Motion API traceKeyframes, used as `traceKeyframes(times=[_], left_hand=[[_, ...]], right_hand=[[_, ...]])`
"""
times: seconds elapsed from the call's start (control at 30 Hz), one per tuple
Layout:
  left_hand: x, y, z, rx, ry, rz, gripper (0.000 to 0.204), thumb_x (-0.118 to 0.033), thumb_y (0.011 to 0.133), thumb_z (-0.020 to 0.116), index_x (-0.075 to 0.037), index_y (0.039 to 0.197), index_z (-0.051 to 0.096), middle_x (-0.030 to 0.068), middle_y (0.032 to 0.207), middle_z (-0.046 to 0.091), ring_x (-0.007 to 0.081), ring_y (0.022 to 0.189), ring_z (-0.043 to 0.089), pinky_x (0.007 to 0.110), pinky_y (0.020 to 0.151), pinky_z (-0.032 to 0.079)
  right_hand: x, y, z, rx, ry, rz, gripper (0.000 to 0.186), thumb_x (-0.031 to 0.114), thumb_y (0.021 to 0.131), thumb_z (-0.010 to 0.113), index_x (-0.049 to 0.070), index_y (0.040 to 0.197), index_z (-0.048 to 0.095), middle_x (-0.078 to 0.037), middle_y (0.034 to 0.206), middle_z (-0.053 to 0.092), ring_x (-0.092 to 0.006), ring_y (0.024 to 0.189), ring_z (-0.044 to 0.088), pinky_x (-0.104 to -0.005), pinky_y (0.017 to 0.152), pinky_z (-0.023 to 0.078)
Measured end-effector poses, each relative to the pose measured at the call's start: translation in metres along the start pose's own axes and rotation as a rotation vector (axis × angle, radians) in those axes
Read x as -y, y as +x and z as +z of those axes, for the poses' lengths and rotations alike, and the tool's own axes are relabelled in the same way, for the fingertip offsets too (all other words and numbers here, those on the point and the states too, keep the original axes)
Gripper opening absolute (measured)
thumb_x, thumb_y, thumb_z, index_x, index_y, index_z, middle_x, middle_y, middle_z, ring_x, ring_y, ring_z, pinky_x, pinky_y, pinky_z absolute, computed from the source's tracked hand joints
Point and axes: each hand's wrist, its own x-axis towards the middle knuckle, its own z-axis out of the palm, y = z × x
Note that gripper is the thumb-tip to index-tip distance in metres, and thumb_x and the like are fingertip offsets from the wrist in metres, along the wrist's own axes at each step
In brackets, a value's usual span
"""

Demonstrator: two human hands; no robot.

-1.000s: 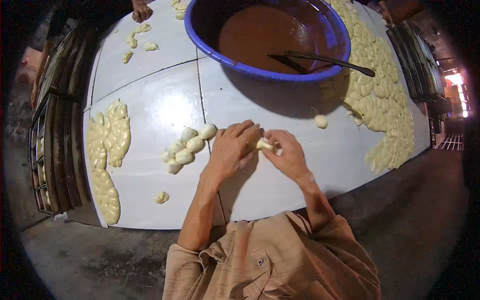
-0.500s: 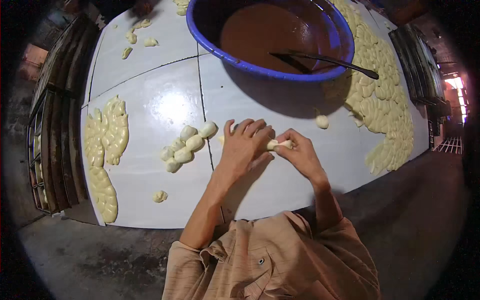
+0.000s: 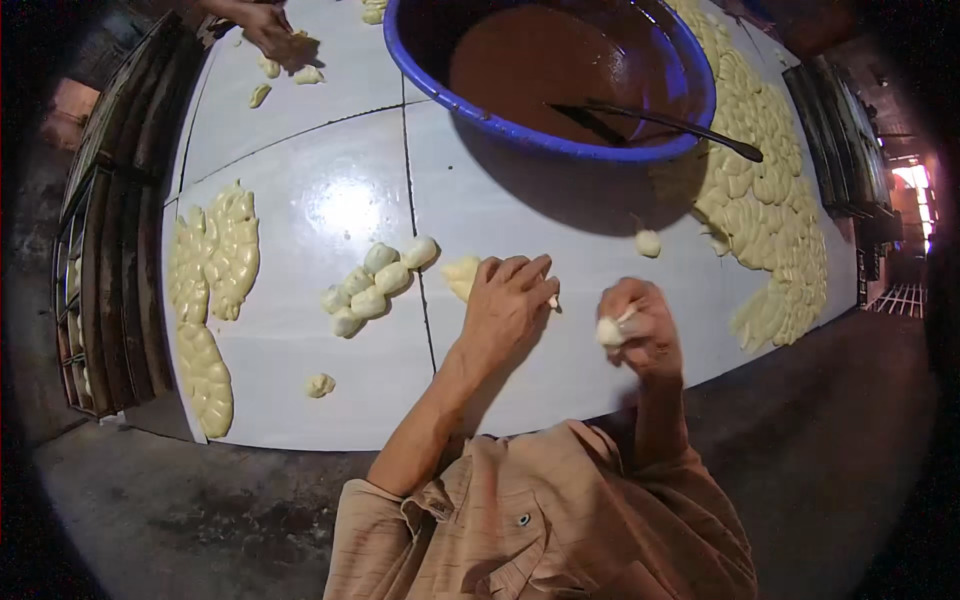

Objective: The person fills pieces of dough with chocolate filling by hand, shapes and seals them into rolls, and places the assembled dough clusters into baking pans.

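Observation:
My left hand [image 3: 510,295] is closed over a pale yellow piece of dough [image 3: 460,277] on the white table. A flattened part of the dough shows left of the fingers, and a small tip pokes out on the right. My right hand [image 3: 645,328], raised a little to the right, pinches a small lump of dough [image 3: 608,332]. Left of my hands, several smooth dough balls [image 3: 368,302] sit clustered together. One more dough ball [image 3: 648,243] lies below the basin's rim, and a small rough dough scrap [image 3: 320,385] is near the front edge.
A large blue basin [image 3: 480,118] of brown mixture stands at the back, with a dark-handled utensil [image 3: 700,130] across its rim. Flattened dough sheets [image 3: 775,220] cover the right side; others [image 3: 215,260] lie left. Another person's hand [image 3: 268,32] works far left. Dark racks [image 3: 120,250] flank the table.
My right hand has pulled away to the right with a small lump of dough. The left hand stays over the rest. The other person's hand has come further into view.

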Motion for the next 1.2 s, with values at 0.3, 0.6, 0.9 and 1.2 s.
traceKeyframes(times=[0.3, 0.6, 0.9, 1.2], left_hand=[[-0.031, 0.008, -0.045, -0.16, -0.395, -0.178, 0.09, -0.047, 0.074, 0.083, -0.006, 0.146, 0.047, 0.0203, 0.139, 0.056, 0.0352, 0.129, 0.054, 0.063, 0.116, 0.02], [-0.03, -0.005, -0.025, -0.084, -0.979, -0.487, 0.062, -0.023, 0.089, 0.075, -0.006, 0.143, 0.049, 0.0176, 0.121, 0.069, 0.0265, 0.105, 0.069, 0.033, 0.086, 0.055], [-0.047, 0.029, -0.03, -0.583, -0.823, 0.131, 0.099, -0.058, 0.08, 0.071, 0.005, 0.149, 0.037, 0.02, 0.14, 0.058, 0.0346, 0.117, 0.064, 0.044, 0.1, 0.049], [-0.039, 0.028, -0.016, -0.372, -1.482, -0.258, 0.092, -0.014, 0.09, 0.076, -0.011, 0.16, 0.016, 0.0207, 0.134, 0.059, 0.0196, 0.104, 0.068, 0.032, 0.086, 0.056]], right_hand=[[-0.017, 0.018, 0.012, -0.251, -0.106, -0.01, 0.035, 0.007, 0.096, 0.057, -0.005, 0.129, 0.053, -0.014, 0.111, 0.068, -0.0199, 0.097, 0.071, -0.0201, 0.063, 0.053], [-0.032, 0.022, 0.005, -0.41, -0.772, -0.294, 0.029, 0.005, 0.086, 0.074, 0.002, 0.112, 0.06, -0.006, 0.11, 0.063, -0.0128, 0.096, 0.061, -0.0231, 0.074, 0.054], [0.004, 0.029, 0.084, -0.219, -0.104, -0.192, 0.033, 0.005, 0.087, 0.071, -0.001, 0.115, 0.056, -0.008, 0.108, 0.063, -0.0122, 0.092, 0.064, -0.0252, 0.075, 0.056], [0.073, 0.107, 0.086, -0.211, -0.206, -0.326, 0.02, 0.016, 0.095, 0.064, 0.003, 0.109, 0.057, -0.006, 0.097, 0.064, -0.0133, 0.086, 0.063, -0.0289, 0.077, 0.053]])
